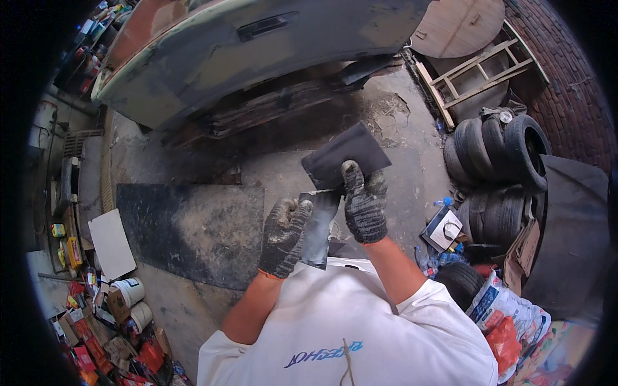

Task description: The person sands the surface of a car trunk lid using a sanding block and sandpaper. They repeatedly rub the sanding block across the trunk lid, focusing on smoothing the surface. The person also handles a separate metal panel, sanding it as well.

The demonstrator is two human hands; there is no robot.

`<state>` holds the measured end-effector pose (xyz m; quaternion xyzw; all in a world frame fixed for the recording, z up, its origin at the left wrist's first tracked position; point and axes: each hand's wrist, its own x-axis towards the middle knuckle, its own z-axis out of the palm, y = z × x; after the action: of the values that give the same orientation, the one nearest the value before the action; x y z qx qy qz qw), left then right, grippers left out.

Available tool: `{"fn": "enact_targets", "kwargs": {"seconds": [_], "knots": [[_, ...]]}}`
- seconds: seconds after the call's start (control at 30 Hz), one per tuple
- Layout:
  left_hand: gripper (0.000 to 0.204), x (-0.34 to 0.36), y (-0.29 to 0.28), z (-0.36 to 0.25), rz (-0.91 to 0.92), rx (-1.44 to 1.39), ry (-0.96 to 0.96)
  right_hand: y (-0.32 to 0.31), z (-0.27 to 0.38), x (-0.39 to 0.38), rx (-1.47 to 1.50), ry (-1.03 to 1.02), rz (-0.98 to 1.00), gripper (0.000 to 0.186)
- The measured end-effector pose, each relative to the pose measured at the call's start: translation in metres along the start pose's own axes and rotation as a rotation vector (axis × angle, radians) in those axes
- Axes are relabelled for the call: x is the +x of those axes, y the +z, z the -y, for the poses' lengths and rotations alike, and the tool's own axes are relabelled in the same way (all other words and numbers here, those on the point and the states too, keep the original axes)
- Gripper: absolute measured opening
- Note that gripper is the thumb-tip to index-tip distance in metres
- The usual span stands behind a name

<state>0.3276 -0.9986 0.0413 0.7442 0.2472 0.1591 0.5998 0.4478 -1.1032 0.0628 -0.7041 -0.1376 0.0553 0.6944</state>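
Note:
Both my hands wear dark knit work gloves with worn, pale fingertips. My left hand point(285, 233) is closed on the edge of a narrow grey strip point(320, 228), smudged pale, which looks like used sandpaper. My right hand point(365, 204) pinches a dark rectangular sheet of sandpaper point(344, 151), thumb on top and fingers hidden beneath. The strip's upper end meets the lower edge of the dark sheet; whether they are joined I cannot tell. Beyond my hands stands a grey, patchy vehicle body panel point(212, 71) with a recessed handle opening.
A dark mat point(193, 231) lies on the floor at left, beside a white board point(112, 243). White buckets point(131, 291) and piled boxes crowd the lower left. Stacked tyres point(496, 151), a wooden frame point(479, 71) and a white sack point(508, 305) line the right side.

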Motion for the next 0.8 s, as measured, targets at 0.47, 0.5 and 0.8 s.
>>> {"fn": "enact_targets", "kwargs": {"seconds": [0.47, 0.5, 0.8], "knots": [[0.011, 0.006, -0.011, -0.003, 0.012, -0.213, -0.121, -0.006, 0.002, -0.002, 0.038, 0.054, 0.153, 0.019], [0.014, 0.005, -0.011, -0.003, 0.005, -0.192, -0.116, -0.007, 0.002, -0.002, 0.004, 0.056, 0.149, 0.019], [0.018, 0.034, -0.043, 0.010, -0.326, -0.442, 0.001, -0.010, -0.003, -0.010, 0.090, 0.214, 0.124, 0.028]]}}
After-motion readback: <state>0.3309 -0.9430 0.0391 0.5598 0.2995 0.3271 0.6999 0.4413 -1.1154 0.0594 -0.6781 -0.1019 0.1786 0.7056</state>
